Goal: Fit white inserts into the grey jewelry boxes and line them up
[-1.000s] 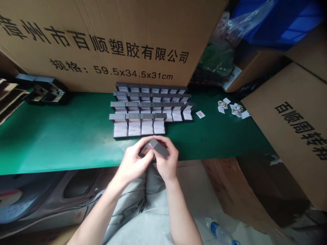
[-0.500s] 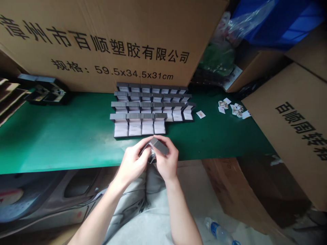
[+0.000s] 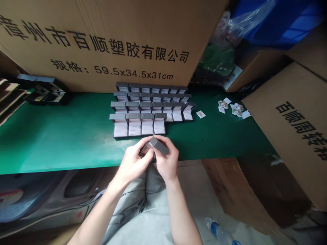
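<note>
A small dark grey hinged box [image 3: 160, 146], its lid raised, is held between both hands above the front edge of the green table. My left hand [image 3: 134, 158] wraps its left side, with the thumb reaching toward the inside. On the other side my right hand [image 3: 167, 160] grips the lid, thumb along its face. A brownish patch shows inside the box; the rest of the interior is hidden by my fingers. Just beyond stand several rows of similar open boxes [image 3: 146, 126] with white linings.
A large printed carton [image 3: 122, 20] rises behind the rows on the green table [image 3: 63, 136]. One white card [image 3: 200, 114] lies right of the rows, with a pile of small white pieces [image 3: 237, 109] farther right. Two open dark boxes [image 3: 55, 95] stand at left. Another carton [image 3: 293, 136] borders the right.
Within the held box, a brownish patch has come into view where a pale flap showed before. My left thumb has shifted slightly to the right; both hands stay in place.
</note>
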Available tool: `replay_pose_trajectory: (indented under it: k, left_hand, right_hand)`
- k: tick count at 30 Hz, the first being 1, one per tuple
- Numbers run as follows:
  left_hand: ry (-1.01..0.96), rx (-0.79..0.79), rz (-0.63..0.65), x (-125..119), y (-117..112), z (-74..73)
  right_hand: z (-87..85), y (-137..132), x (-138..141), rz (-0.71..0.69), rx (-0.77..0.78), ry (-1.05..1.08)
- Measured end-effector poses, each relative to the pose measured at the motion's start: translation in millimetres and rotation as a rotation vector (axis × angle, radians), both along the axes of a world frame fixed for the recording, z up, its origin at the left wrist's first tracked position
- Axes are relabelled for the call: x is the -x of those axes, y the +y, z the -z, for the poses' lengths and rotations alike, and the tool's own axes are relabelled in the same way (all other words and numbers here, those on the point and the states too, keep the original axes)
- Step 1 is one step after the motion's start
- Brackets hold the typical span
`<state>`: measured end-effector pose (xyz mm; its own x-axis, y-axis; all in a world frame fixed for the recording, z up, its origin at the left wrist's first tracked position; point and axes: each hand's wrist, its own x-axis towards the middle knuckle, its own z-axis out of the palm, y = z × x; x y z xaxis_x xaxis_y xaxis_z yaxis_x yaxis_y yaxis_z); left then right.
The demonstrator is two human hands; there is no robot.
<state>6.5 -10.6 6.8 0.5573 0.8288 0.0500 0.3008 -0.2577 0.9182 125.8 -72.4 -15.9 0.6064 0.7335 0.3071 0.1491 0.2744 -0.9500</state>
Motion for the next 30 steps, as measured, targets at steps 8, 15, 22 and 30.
replay_pose_trajectory:
  k: [8,15,22,30]
  left_hand:
    - [-0.061,0.035,-0.019,0.0,0.5,-3.5]
    - [-0.021,0.028,-0.014,1.7,1.4,-1.9]
    - [-0.02,0.033,-0.005,1.7,0.9,-0.4]
    - [-0.04,0.066,-0.007,1.3,-0.6,-2.3]
  right_hand:
    - [1.4,-1.2,-6.4,-0.1,0.015,-0.1]
    - [3.1,-1.3,-6.3,-0.049,0.028,-0.165]
    - [4.7,-1.9,-5.3,-0.01,0.055,-0.165]
    - [9.1,-3.3,-5.6,-0.003,0.064,-0.16]
